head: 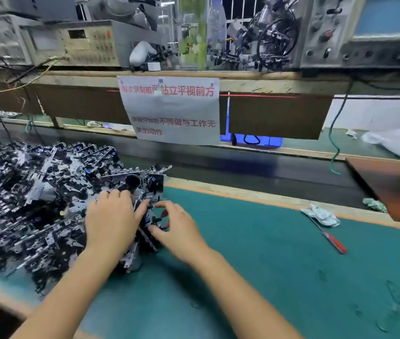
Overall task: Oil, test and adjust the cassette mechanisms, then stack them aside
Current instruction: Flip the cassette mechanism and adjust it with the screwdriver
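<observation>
A cassette mechanism (145,237) of black plastic and silver metal stands tilted on the green mat (267,265), right beside a big pile of cassette mechanisms (35,192). My left hand (110,221) grips the mechanism from its left side, fingers curled over the top edge. My right hand (177,223) is on its right side, with thumb and fingers pinching small parts on its face. The lower part of the mechanism is partly hidden by my hands.
A red-handled screwdriver (331,238) and a crumpled rag (321,214) lie on the mat to the right. A dark conveyor belt (267,172) runs behind the mat. A brown board (394,187) sits at far right. Test instruments (71,45) fill the shelf above a paper notice (172,111).
</observation>
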Tool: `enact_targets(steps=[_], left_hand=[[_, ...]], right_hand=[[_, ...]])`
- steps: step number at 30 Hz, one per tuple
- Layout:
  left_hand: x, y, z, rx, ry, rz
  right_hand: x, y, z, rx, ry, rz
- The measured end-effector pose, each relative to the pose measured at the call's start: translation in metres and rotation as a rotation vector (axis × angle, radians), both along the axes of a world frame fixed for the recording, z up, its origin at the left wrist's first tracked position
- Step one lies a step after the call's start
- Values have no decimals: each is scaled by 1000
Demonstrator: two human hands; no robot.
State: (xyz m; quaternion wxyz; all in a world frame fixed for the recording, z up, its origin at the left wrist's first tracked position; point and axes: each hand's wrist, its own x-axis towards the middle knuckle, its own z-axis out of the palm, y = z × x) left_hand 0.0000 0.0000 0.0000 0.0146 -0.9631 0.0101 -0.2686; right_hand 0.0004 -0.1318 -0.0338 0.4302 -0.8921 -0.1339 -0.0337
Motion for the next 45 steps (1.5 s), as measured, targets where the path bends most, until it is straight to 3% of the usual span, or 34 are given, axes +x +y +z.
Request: enact_targets(steps=[3,11,16,19,24,29,31,33,37,40,45], left_hand=[[14,-3,2,126,85,123],[18,-15,10,42,138,49],[10,-58,15,-75,221,-143],[-1,-85,12,-51,227,-230],[-19,-115,-1,-39,188,-326],[-28,-125,-11,-191,259,-491],[-29,-115,-9,-150,179,-606],[-24,-99,-7,-43,92,-595],[-10,-65,-6,45,245,-519],[-7,-62,-9,137,202,-553],[-16,-80,-13,119,111,-602]], right_hand=[[8,16,4,-119,-10,10],[0,16,-4,-165,-231,-123],[-12,-26,-9,54,-56,-222],[-25,-56,-15,195,15,-269],[-44,-86,-21,387,57,-332],[-51,-99,-25,525,83,-411],[-53,-100,-28,524,69,-426],[-53,-99,-28,511,55,-443],[-48,-98,-21,435,60,-447],[-43,-98,-16,402,67,-457],[-39,-96,-15,436,57,-503]])
